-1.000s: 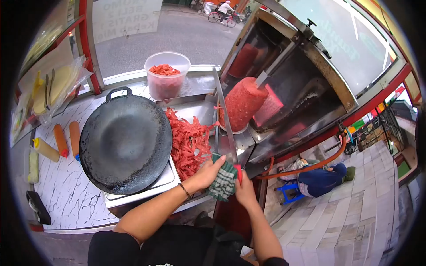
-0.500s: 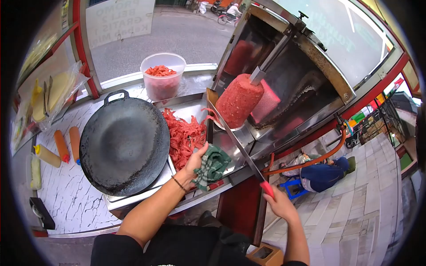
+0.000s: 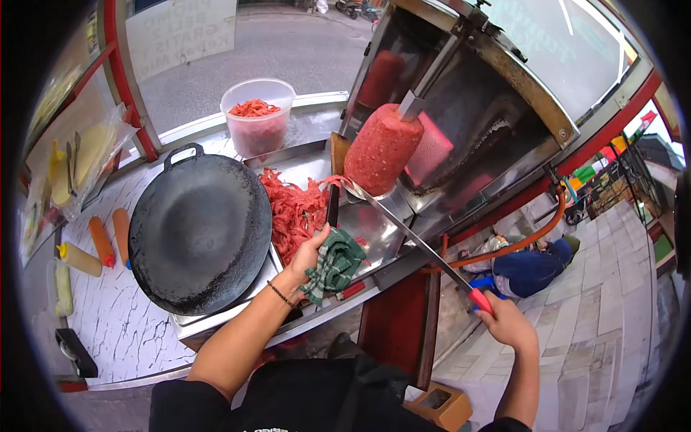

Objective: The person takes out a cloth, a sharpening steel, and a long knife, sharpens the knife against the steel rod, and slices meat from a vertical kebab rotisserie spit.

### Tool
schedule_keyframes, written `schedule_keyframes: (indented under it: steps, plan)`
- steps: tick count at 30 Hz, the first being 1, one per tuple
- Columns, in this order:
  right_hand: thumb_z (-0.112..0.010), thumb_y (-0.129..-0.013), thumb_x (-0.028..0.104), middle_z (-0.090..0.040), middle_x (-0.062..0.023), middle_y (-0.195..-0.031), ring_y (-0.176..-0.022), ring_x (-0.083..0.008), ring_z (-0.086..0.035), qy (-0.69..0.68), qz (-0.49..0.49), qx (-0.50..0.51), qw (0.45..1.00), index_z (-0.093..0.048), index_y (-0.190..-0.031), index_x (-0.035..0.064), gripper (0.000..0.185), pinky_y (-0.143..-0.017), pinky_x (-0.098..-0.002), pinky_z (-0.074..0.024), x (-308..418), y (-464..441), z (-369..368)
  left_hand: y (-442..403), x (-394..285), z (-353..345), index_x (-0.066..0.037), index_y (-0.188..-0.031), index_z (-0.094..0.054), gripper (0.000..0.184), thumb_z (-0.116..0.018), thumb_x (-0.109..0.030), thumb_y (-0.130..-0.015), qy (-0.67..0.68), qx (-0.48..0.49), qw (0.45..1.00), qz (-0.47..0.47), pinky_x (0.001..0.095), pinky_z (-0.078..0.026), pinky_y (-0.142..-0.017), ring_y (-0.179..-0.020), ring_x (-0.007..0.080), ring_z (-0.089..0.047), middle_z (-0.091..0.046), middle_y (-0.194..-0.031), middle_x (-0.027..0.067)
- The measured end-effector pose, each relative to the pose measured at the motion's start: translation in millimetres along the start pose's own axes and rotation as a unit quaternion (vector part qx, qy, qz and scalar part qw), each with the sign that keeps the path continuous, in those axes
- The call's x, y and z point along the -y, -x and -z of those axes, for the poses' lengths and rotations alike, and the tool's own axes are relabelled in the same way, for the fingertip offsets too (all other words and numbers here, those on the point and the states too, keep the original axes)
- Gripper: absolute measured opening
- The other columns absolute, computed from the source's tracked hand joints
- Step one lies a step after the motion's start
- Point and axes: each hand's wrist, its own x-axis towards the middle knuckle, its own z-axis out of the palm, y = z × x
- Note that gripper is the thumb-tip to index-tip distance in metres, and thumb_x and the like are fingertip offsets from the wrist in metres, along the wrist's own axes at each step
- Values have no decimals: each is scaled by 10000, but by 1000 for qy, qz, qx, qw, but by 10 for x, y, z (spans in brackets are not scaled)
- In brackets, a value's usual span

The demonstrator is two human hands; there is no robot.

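My right hand [image 3: 512, 324] is closed around the red handle of a long knife [image 3: 425, 246]. Its blade slants up to the left, with the tip at the lower left side of the kebab meat cone [image 3: 383, 150] on the vertical spit. A thin strip of meat hangs at that tip. My left hand [image 3: 308, 261] grips a folded green checked cloth [image 3: 335, 263] at the front edge of the metal tray. Beside that hand lies a heap of shaved red meat [image 3: 295, 216]. A dark strip [image 3: 332, 205] rises just above my left thumb; what it belongs to is unclear.
A black pan [image 3: 201, 234] covers the left of the counter. Behind it stands a clear bucket [image 3: 258, 129] with meat shavings. Sauce bottles [image 3: 102, 241] lie at the left. The grill housing [image 3: 489, 115] surrounds the spit. A seated person [image 3: 529, 268] is at the right.
My right hand has drawn the knife down and to the right, so the tip is now near the cone's lower side. My left hand still holds the cloth. The view has shifted slightly.
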Motion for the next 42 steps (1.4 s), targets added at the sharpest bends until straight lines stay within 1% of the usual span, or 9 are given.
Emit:
schedule_keyframes:
  steps: [4, 20, 26, 29, 31, 32, 35, 40, 42]
  plan:
    - [-611, -889, 205, -601, -277, -791, -818, -486, -578, 10, 28, -15, 999, -515, -1026, 22, 247, -676, -536, -427, 48, 11, 24, 29, -30, -3, -98, -897, -629, 385, -481, -442, -987, -14, -49, 999, -3, 331, -554, -682, -711, 186, -659, -673, -822, 44]
    - [-620, -873, 201, -601, -269, -815, -811, -476, -575, 5, 40, -18, 999, -532, -1034, 22, 256, -675, -507, -437, -26, -60, 35, 74, 37, 70, -77, -899, -642, 453, -458, -483, -983, -25, -62, 998, 11, 342, -554, -675, -714, 211, -669, -693, -847, 81]
    - [-627, -877, 205, -576, -219, -740, -700, -409, -565, -18, 50, -2, 999, -571, -1012, 24, 233, -620, -414, -439, -66, 4, 258, 431, 75, -23, -58, -916, -658, 511, -416, -501, -993, -128, -122, 982, 66, 315, -551, -669, -696, 194, -682, -702, -815, 75]
    - [-623, -899, 216, -574, -137, -735, -641, -247, -553, -133, 94, -85, 983, -588, -1067, 33, 250, -618, -359, -433, 238, -189, -83, 459, 240, -44, -61, -909, -642, 485, -403, -471, -1010, -186, -108, 976, 33, 287, -546, -667, -696, 166, -677, -695, -813, 67]
    - [-601, -927, 236, -587, -116, -743, -653, -214, -559, -250, 95, -128, 955, -579, -1078, 23, 262, -629, -344, -443, 519, -518, -520, 289, 414, 85, -59, -899, -618, 475, -395, -460, -1019, -281, -92, 954, -48, 276, -525, -653, -665, 135, -644, -673, -786, 36]
    - [-585, -941, 242, -594, -113, -757, -664, -210, -557, -257, 101, -176, 945, -575, -1087, 18, 268, -648, -335, -455, 744, -667, -684, 180, 519, 223, -48, -923, -596, 441, -411, -434, -1024, -393, -79, 913, -81, 271, -494, -695, -721, 100, -594, -636, -812, 11]
    - [-562, -947, 215, -567, -202, -691, -663, -360, -634, -359, 134, -241, 891, -550, -1043, 22, 215, -585, -389, -448, 1175, -1279, -1038, 155, 706, 67, -22, -985, -560, 375, -414, -364, -1038, -456, -94, 870, -164, 275, -448, -782, -835, 82, -502, -565, -882, -11]
    - [-548, -960, 219, -595, -190, -696, -650, -368, -625, -336, 173, -327, 866, -533, -1031, 17, 215, -571, -420, -447, 1545, -1777, -991, 168, 705, 71, -28, -999, -550, 367, -398, -359, -1042, -426, -74, 894, -120, 277, -452, -781, -824, 80, -503, -566, -886, -17]
    - [-544, -958, 213, -627, -185, -759, -706, -343, -655, -341, 162, -319, 869, -525, -1079, 4, 243, -609, -406, -476, 1309, -1718, -1452, 150, 632, 31, -28, -1020, -549, 370, -393, -363, -1043, -416, -64, 895, -148, 278, -456, -790, -837, 82, -512, -575, -897, -11]
